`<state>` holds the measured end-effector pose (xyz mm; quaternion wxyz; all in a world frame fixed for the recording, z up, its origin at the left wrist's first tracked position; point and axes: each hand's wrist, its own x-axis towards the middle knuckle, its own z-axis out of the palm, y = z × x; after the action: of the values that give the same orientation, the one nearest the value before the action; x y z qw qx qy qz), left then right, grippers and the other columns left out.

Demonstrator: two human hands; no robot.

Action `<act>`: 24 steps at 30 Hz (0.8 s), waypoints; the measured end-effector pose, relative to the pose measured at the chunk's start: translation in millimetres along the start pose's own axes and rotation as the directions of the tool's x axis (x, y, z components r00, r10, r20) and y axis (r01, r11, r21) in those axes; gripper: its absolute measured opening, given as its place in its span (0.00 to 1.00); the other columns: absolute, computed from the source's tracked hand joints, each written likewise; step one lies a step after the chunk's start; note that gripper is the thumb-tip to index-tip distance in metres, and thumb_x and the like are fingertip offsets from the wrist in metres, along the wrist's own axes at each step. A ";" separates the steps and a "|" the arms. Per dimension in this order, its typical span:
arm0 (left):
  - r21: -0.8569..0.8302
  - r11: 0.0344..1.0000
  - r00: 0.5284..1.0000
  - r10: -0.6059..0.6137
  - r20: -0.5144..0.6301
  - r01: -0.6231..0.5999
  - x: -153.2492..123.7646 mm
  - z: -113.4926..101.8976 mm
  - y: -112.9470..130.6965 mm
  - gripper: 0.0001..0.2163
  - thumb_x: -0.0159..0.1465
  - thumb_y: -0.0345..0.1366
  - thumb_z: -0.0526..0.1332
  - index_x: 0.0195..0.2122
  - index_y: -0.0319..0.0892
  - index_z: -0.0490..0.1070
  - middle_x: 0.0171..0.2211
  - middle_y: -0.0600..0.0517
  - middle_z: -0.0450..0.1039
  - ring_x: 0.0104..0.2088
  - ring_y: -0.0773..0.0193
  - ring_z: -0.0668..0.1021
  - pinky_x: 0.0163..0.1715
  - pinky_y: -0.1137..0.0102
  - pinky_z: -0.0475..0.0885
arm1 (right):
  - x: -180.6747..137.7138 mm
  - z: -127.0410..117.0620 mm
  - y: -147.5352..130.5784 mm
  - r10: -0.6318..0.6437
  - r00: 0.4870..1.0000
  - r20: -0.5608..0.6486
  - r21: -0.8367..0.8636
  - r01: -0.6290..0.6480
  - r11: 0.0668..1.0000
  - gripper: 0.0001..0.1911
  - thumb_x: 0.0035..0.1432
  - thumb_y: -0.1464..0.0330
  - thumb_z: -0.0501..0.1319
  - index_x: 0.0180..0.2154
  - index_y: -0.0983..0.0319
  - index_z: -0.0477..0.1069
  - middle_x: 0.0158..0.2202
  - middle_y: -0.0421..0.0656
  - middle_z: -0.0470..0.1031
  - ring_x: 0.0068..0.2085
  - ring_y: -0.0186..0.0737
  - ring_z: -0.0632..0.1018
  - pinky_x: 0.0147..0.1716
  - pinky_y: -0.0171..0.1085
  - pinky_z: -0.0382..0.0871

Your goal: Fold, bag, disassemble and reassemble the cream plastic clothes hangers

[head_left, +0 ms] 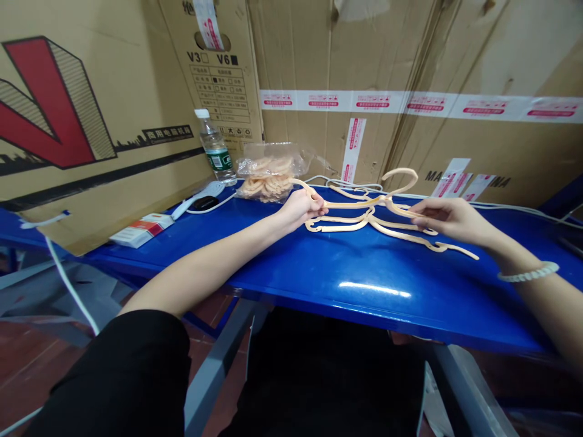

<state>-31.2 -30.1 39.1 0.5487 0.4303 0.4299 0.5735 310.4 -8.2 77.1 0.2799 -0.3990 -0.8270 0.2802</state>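
Both arms stretched forward, left hand curled into a pinch, right hand fingers pinched, palm down.

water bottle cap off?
No: the water bottle stands upright at the back of the blue table with its white cap on.

Near half of the blue bench lies bare, so a hand passes freely there. Middle is taken by the pale hangers, spread between left hand and right hand. Back left is crowded: bag of hangers, water bottle, small box. Cardboard boxes wall off the rear edge. White cable runs along the back right.
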 end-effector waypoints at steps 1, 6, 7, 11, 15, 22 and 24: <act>-0.002 1.000 1.000 0.011 -0.007 -0.011 -0.6 0.2 -0.5 0.14 0.61 0.14 0.57 0.23 0.37 0.64 0.21 0.53 0.70 0.25 0.69 0.77 0.38 0.69 0.75 | -0.3 -0.7 1.2 0.008 1.000 0.006 0.003 -0.008 1.000 0.37 0.45 0.38 0.73 0.39 0.64 0.79 0.31 0.49 0.79 0.32 0.44 0.77 0.33 0.41 0.73; -0.030 0.995 0.996 0.092 0.007 -0.092 -3.5 0.5 -2.1 0.14 0.60 0.11 0.55 0.26 0.37 0.64 0.23 0.55 0.71 0.26 0.70 0.78 0.38 0.71 0.76 | -2.0 -4.9 5.3 0.044 0.999 0.025 0.000 -0.044 0.999 0.38 0.50 0.39 0.72 0.45 0.66 0.77 0.28 0.48 0.78 0.30 0.43 0.77 0.29 0.39 0.69; -0.054 0.993 0.994 0.106 0.012 -0.105 -3.9 1.0 -2.0 0.14 0.62 0.12 0.56 0.27 0.37 0.65 0.24 0.55 0.71 0.27 0.69 0.79 0.39 0.70 0.76 | -2.4 -5.2 4.3 0.048 0.999 0.019 0.005 -0.048 0.999 0.38 0.50 0.40 0.72 0.45 0.67 0.77 0.27 0.48 0.78 0.29 0.42 0.77 0.28 0.39 0.69; -0.199 0.970 0.991 0.134 -0.024 -0.136 -4.1 3.9 -0.3 0.12 0.66 0.16 0.59 0.30 0.38 0.65 0.28 0.56 0.72 0.32 0.70 0.82 0.48 0.69 0.78 | -4.2 -4.3 -5.2 0.056 0.998 -0.017 0.052 -0.055 0.997 0.37 0.49 0.40 0.73 0.44 0.67 0.77 0.26 0.48 0.77 0.28 0.41 0.76 0.26 0.39 0.67; -0.160 0.980 0.993 0.109 -0.040 -0.114 -10.2 6.3 -3.4 0.05 0.69 0.23 0.62 0.36 0.37 0.69 0.34 0.50 0.78 0.34 0.68 0.83 0.49 0.67 0.79 | -6.7 -4.6 -13.9 0.070 0.996 -0.057 0.051 -0.068 0.996 0.37 0.52 0.41 0.72 0.45 0.67 0.76 0.27 0.48 0.77 0.28 0.40 0.76 0.26 0.38 0.65; 0.405 0.391 0.538 0.335 0.773 -0.826 -71.0 25.3 -35.3 0.06 0.69 0.33 0.61 0.44 0.39 0.75 0.48 0.42 0.80 0.52 0.52 0.79 0.59 0.53 0.73 | -8.6 -9.9 -15.7 0.116 0.988 0.099 0.021 -0.119 0.993 0.33 0.55 0.44 0.71 0.48 0.65 0.75 0.31 0.50 0.80 0.30 0.42 0.80 0.27 0.40 0.68; 0.308 0.146 0.336 0.244 0.910 -0.940 -86.9 29.7 -40.4 0.10 0.72 0.35 0.58 0.50 0.38 0.74 0.54 0.40 0.78 0.58 0.49 0.76 0.61 0.53 0.71 | -7.1 -8.8 -12.2 0.150 0.965 0.215 0.011 -0.156 0.988 0.33 0.51 0.44 0.73 0.44 0.64 0.75 0.31 0.49 0.81 0.31 0.45 0.81 0.30 0.41 0.72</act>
<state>10.3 -115.2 5.9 0.0595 0.9483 0.1668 0.2632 314.1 -18.3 89.8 0.1726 -0.4255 -0.8150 0.3534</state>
